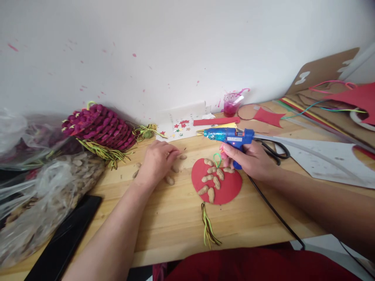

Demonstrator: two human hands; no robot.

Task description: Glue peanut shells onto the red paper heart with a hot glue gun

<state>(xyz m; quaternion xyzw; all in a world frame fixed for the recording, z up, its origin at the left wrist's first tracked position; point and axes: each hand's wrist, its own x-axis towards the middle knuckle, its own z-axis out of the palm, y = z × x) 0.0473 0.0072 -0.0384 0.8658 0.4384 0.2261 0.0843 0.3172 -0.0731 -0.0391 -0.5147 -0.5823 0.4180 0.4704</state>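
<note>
Your right hand (252,160) clasps the glue gun (231,136), nozzle at 9 o'clock, tip clear of the red disc (231,187); your left hand (157,160) curls over loose peanuts (170,180), pinch unconfirmed.

A wooden table (175,222) stands against a white wall (175,47) flecked with pink splashes. At its back left lies a magenta scaly craft piece (101,127) with green-yellow strands. Clear plastic bags of peanuts (43,195) crowd the left edge, and a flat black slab (64,238) sits at the front left corner. Along the back edge lie a star sticker sheet (178,128), a red strip (216,121) and a pink-stained cup (231,103). Toward the right edge lie black-handled scissors (275,152), a white sheet (322,158), cardboard (322,70) and red paper (360,97).
</note>
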